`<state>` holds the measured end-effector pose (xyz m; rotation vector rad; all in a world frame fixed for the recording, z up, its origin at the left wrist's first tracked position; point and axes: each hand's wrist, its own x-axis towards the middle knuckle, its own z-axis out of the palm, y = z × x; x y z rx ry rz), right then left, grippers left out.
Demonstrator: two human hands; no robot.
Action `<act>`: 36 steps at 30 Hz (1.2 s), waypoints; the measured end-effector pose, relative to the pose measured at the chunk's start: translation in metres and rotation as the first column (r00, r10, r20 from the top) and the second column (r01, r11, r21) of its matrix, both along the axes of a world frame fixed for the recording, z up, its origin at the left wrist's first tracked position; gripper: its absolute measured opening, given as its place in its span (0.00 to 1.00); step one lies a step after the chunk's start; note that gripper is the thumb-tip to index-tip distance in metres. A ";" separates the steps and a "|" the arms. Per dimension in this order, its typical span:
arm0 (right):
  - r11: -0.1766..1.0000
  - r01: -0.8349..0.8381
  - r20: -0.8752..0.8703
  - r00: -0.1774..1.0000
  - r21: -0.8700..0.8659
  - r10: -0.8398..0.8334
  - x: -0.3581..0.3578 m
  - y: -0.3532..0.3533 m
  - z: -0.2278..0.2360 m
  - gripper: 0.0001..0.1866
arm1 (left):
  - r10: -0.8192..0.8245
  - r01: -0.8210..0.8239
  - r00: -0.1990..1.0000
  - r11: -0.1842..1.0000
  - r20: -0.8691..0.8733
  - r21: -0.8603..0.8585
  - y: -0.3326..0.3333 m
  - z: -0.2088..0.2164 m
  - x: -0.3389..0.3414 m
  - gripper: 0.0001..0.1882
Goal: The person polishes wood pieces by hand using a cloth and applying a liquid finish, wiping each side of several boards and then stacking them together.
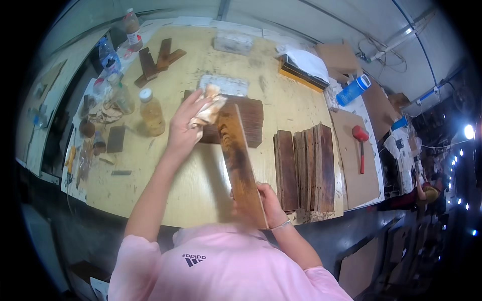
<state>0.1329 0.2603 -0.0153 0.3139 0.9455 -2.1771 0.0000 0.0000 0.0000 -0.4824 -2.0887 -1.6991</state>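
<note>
My right hand (271,204) grips the near end of a glossy brown wooden plank (236,155), which is raised and tilted above the table edge. In my left hand (185,123) is a crumpled, brown-stained white cloth (209,106), close to the plank's far end; whether it touches the wood I cannot tell. Behind the plank lies a stack of dark wooden planks (250,120), partly hidden by it and by my left hand. To the right, several more planks (304,168) stand on edge in a row.
A bottle of yellowish liquid (152,115) stands left of my left hand. Beyond the stack lies a whitish block (223,85). At the right are a red mallet (361,143) on cardboard (354,175) and a blue bottle (353,90). Wood pieces (158,62) lie far left.
</note>
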 end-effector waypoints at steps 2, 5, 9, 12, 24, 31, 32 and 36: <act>1.000 -0.019 0.036 0.999 0.023 0.018 -0.010 0.008 -0.004 0.38 | 0.108 -0.139 0.984 0.961 -0.141 -0.237 0.028 0.007 0.000 0.32; 0.996 0.045 0.052 0.998 -0.081 -0.041 -0.035 0.002 -0.021 0.35 | -0.196 0.117 0.967 0.910 -0.165 -0.398 0.069 0.005 0.048 0.21; 0.950 0.287 -0.116 0.955 0.123 -0.273 -0.058 0.014 -0.015 0.35 | -0.692 0.627 0.721 0.669 -0.027 -0.399 0.056 -0.019 0.125 0.18; 0.952 0.272 -0.158 0.955 0.141 -0.250 -0.064 0.028 0.002 0.39 | -0.424 0.484 0.856 0.858 0.297 -0.169 0.023 -0.041 0.128 0.09; 0.954 -0.112 0.044 0.994 0.279 0.104 -0.023 -0.011 -0.001 0.29 | 0.074 -0.172 0.978 0.815 -0.195 -0.553 0.014 -0.003 0.023 0.26; 0.972 -0.042 0.152 0.988 0.231 0.007 0.001 0.017 0.007 0.29 | 0.116 -0.186 0.922 0.970 0.369 0.159 -0.047 -0.064 -0.026 0.11; 0.978 -0.023 0.167 0.986 0.206 -0.012 0.002 0.017 0.011 0.29 | 0.072 -0.210 0.905 0.932 0.419 0.296 -0.045 -0.063 -0.021 0.12; 0.988 -0.080 0.100 0.993 0.134 0.067 0.004 0.029 -0.005 0.28 | -0.130 -0.200 0.858 0.807 0.497 0.556 -0.014 -0.028 0.023 0.16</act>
